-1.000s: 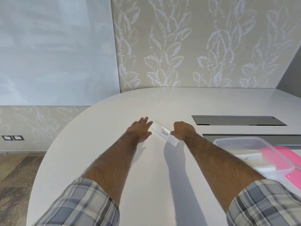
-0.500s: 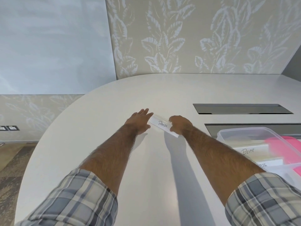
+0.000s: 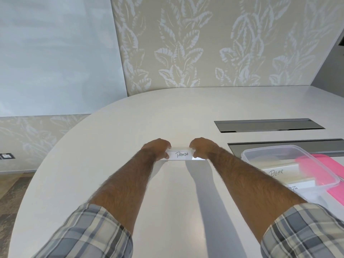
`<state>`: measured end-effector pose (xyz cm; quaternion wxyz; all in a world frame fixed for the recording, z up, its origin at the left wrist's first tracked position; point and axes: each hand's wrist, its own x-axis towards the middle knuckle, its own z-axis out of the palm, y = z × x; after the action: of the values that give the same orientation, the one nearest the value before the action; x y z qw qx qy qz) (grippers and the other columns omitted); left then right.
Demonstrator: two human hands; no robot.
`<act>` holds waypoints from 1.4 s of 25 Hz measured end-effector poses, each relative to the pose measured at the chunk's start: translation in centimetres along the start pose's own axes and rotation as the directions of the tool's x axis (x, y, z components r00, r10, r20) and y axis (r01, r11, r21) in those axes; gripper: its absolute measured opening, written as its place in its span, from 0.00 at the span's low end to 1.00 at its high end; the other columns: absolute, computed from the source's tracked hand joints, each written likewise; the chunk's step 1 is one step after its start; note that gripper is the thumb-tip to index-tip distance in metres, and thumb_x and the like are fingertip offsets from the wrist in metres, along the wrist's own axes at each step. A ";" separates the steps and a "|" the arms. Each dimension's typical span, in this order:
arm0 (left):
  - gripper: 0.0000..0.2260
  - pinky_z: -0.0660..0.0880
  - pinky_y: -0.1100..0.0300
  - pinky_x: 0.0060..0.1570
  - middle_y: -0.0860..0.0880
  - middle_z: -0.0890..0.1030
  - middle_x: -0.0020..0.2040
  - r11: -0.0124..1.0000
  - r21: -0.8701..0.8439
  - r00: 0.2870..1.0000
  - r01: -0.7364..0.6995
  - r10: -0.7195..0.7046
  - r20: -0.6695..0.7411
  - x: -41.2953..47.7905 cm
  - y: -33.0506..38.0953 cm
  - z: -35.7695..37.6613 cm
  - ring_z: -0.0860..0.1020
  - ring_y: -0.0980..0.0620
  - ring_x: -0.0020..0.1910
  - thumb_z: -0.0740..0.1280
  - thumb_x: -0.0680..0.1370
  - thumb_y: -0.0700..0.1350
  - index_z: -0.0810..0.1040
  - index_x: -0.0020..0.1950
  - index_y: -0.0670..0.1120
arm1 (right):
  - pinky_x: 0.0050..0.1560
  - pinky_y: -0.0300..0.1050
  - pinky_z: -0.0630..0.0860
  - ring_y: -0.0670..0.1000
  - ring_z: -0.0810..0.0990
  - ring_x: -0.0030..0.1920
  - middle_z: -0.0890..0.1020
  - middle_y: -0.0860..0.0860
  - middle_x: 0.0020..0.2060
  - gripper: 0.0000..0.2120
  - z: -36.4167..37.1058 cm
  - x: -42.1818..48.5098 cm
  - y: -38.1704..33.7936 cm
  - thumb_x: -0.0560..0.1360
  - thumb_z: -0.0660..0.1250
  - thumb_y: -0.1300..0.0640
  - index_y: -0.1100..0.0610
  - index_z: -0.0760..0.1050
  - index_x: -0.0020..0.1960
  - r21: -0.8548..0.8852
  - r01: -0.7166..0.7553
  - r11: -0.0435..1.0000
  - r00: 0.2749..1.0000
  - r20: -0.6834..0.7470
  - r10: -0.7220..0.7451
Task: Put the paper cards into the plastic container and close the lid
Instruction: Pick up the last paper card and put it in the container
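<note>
Two hands hold the paper card marked PANDA (image 3: 181,154) by its ends, low over the white table (image 3: 115,146). The left hand (image 3: 156,148) pinches one end and the right hand (image 3: 202,148) pinches the other, fingers curled. The open plastic container (image 3: 271,146) stands to the right with a BEAR card (image 3: 277,172) inside, and the pink lid (image 3: 332,164) lies at its far side.
</note>
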<state>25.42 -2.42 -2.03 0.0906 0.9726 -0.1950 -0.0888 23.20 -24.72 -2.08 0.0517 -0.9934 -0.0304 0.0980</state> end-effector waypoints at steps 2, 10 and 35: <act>0.21 0.73 0.52 0.59 0.53 0.77 0.65 1.000 -0.005 1.000 0.011 -0.011 -0.009 -0.3 0.2 -0.2 0.75 0.49 0.64 0.72 0.75 0.47 0.76 0.68 0.53 | 0.62 0.51 0.75 0.53 0.76 0.64 0.77 0.47 0.65 0.24 -0.1 -0.2 -0.1 0.71 0.69 0.58 0.51 0.74 0.67 -0.001 -0.015 1.000 1.000 0.004 0.015; 0.22 0.73 0.54 0.56 0.53 0.79 0.65 0.999 0.033 1.000 0.012 -0.011 -0.023 -3.1 1.4 -1.2 0.76 0.49 0.63 0.73 0.74 0.47 0.77 0.68 0.53 | 0.60 0.52 0.76 0.54 0.77 0.63 0.77 0.49 0.64 0.25 -0.9 -2.5 -0.4 0.71 0.71 0.58 0.51 0.74 0.68 -0.040 0.016 0.999 1.000 -0.016 -0.016; 0.20 0.71 0.57 0.48 0.51 0.80 0.61 0.991 0.052 0.960 0.125 -0.108 -0.258 -13.8 30.0 -6.4 0.78 0.48 0.59 0.73 0.74 0.49 0.79 0.66 0.55 | 0.53 0.49 0.76 0.56 0.80 0.57 0.81 0.53 0.58 0.19 -14.7 -23.2 17.4 0.71 0.73 0.59 0.54 0.78 0.62 -0.234 0.173 0.957 0.956 -0.192 -0.220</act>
<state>3.37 -23.28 12.34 0.0763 0.9882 -0.1269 0.0381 4.23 -45.03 14.84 -0.0434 -0.9898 -0.1340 -0.0201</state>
